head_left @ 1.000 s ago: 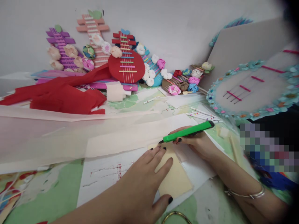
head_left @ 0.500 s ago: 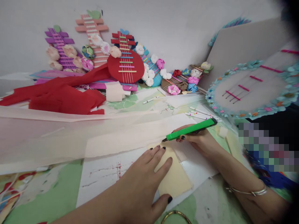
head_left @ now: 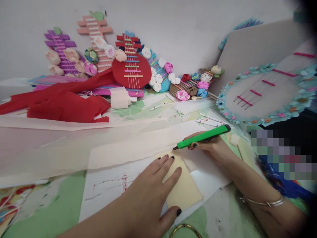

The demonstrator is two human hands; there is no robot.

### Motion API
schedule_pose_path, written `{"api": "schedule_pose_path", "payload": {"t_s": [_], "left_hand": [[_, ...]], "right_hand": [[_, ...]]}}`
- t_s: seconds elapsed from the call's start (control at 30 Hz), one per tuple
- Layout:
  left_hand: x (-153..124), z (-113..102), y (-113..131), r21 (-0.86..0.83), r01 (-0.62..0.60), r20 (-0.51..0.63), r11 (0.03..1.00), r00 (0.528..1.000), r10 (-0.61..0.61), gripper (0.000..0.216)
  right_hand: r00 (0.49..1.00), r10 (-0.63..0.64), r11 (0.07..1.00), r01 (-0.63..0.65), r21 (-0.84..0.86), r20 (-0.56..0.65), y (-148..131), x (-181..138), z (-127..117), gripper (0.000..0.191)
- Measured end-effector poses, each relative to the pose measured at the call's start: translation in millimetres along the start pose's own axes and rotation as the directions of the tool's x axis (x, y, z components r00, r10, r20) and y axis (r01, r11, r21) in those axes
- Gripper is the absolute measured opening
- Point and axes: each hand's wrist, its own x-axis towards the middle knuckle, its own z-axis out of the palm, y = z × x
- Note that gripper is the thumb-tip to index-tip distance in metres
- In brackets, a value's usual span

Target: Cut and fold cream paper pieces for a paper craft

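My right hand (head_left: 208,145) grips a green utility knife (head_left: 203,136) with a dark tip end. That tip is down at the upper edge of a pale yellow piece of paper (head_left: 185,188). My left hand (head_left: 156,185) lies flat across the yellow piece, fingers spread, its fingertips just short of the knife tip. Beneath both is a white sheet (head_left: 104,185) with reddish and dark marks. A long cream strip of thin paper (head_left: 128,148) stretches leftward from near the knife, partly over the white sheet.
Lute-shaped crafts with paper flowers, one of them red (head_left: 131,71), lean along the wall. Red crepe paper (head_left: 66,102) lies at left. Several white sticks (head_left: 210,122) are behind my right hand. A flower-edged lute shape (head_left: 262,96) stands at right; a golden ring (head_left: 185,226) is at the front.
The whole view has shifted slightly. Both hands, the knife and the papers keep nearly the same positions relative to each other.
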Motion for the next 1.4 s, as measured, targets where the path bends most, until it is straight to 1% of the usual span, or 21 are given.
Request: {"api": "schedule_pose_path", "payload": {"t_s": [0.1, 0.27, 0.57, 0.77, 0.9, 1.1, 1.23, 1.4], "left_hand": [[-0.3, 0.5, -0.3, 0.001, -0.007, -0.008, 1.000, 1.000, 0.007, 0.069], [-0.4, 1.4, -1.4, 0.004, -0.008, -0.026, 1.000, 1.000, 0.008, 0.068], [0.9, 1.0, -1.3, 0.018, -0.004, 0.002, 1.000, 1.000, 0.003, 0.069], [0.6, -1.9, -0.2, 0.023, -0.002, 0.004, 1.000, 1.000, 0.002, 0.069], [1.5, -2.2, 0.1, 0.029, 0.007, 0.019, 1.000, 1.000, -0.007, 0.069], [2.3, -1.3, 0.1, 0.027, 0.008, 0.036, 1.000, 0.999, -0.009, 0.069], [1.6, -1.4, -0.1, 0.025, 0.009, 0.030, 1.000, 1.000, -0.010, 0.069], [1.6, -0.4, -1.0, 0.005, -0.006, -0.008, 1.000, 1.000, 0.006, 0.068]], "right_hand": [[1.000, -0.001, 1.000, 0.001, 0.003, 0.002, 1.2, 0.1, 0.1, 0.027], [0.999, 0.014, 1.000, -0.014, 0.003, -0.041, -1.0, -0.6, 2.3, 0.029], [0.999, -0.020, 1.000, 0.020, -0.020, -0.031, -2.2, -0.5, -5.4, 0.026], [0.999, -0.004, 1.000, 0.003, -0.023, -0.043, -3.2, -1.4, -5.9, 0.022], [0.997, -0.031, 1.000, 0.031, 0.000, -0.070, -2.5, -2.0, -7.5, 0.020], [0.997, -0.070, 0.998, 0.070, -0.012, -0.034, 0.3, -1.9, -4.4, 0.020], [0.998, -0.062, 0.998, 0.062, -0.004, -0.018, 1.8, -2.3, 0.9, 0.025], [1.000, -0.023, 0.999, 0.023, 0.026, 0.014, 0.6, -3.5, 8.9, 0.028]]}}
